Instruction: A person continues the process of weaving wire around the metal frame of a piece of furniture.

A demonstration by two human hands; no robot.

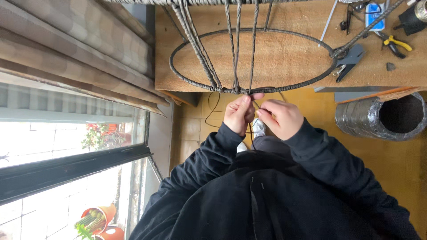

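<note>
Head view, left hand (240,114) and right hand (279,118) pinching cord (253,58) at hoop (195,82) rim, table edge (284,87) just above.

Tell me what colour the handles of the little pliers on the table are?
Yellow. The pliers lie at the table's far right corner, seen in the head view, the only one.

Dark cords meet a wrapped oval hoop at a workbench edge

The oval hoop (284,84), bound all round in dark grey cord, lies flat on the brown bench top, its near rim reaching the bench edge. Several twisted cords (235,49) run down across the hoop's opening and converge at that near rim. A thin dark strand (214,106) loops loosely below the rim, hanging off the bench edge.
</note>
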